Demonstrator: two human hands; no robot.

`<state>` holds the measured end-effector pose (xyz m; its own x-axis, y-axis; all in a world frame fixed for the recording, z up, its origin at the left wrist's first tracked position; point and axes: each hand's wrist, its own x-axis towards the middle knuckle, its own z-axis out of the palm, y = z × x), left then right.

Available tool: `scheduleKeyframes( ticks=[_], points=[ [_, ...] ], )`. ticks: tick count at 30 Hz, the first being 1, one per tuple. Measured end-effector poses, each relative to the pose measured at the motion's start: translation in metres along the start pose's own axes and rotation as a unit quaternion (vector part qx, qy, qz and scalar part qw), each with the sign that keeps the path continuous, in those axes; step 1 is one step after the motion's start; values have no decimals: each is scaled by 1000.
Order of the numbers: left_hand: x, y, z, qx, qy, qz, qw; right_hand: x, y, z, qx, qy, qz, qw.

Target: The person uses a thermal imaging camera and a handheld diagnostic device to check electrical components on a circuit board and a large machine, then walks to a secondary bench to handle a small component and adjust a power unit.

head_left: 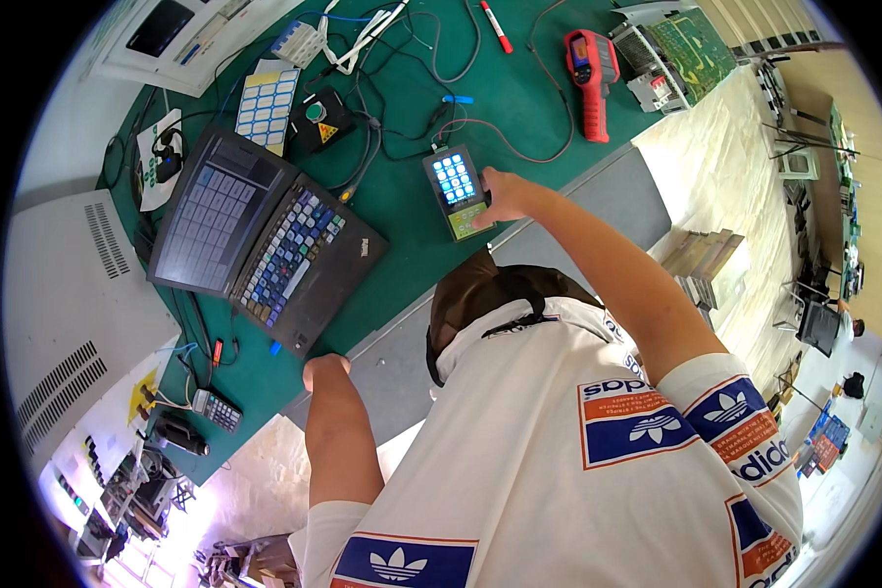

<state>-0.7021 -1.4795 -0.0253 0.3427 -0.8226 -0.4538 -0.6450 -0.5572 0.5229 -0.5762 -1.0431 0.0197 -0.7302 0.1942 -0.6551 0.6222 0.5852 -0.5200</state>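
My right hand (506, 197) grips the right side of a dark handheld device (454, 184) with a lit screen of icons and a yellow-green keypad at its lower end. The device lies on or just above the green table; a cable runs from its top end. At the table's front edge, beside the near corner of an open black laptop (328, 265), is my left hand (325, 370). Its fingers are mostly hidden, and I cannot tell whether it touches the laptop. Keys and a lit screen show on the laptop.
A red handheld instrument (592, 86) lies at the far right near an opened metal unit with a green circuit board (694, 61). Behind the laptop are a black box with a green button (319, 120), a sheet of blue-and-white labels (267, 104) and tangled cables. A calculator (216, 411) sits at left.
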Motion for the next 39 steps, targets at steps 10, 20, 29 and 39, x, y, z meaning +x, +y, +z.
scheduleKeyframes(
  ticks=[10, 20, 29, 39],
  points=[
    [-4, 0, -2, 0, -4, -12, 1000, -1, -2, -1, -9, -7, 7, 1000],
    [-1, 0, 0, -3, -14, -8, 1000, -2, -7, -3, -27, -20, 28, 999],
    [8, -1, 5, 12, -17, -3, 1000, 0, -6, -3, -31, -24, 25, 999],
    [-7, 0, -3, 3, -13, -8, 1000, 1, -3, 0, -33, -10, 15, 999]
  ],
)
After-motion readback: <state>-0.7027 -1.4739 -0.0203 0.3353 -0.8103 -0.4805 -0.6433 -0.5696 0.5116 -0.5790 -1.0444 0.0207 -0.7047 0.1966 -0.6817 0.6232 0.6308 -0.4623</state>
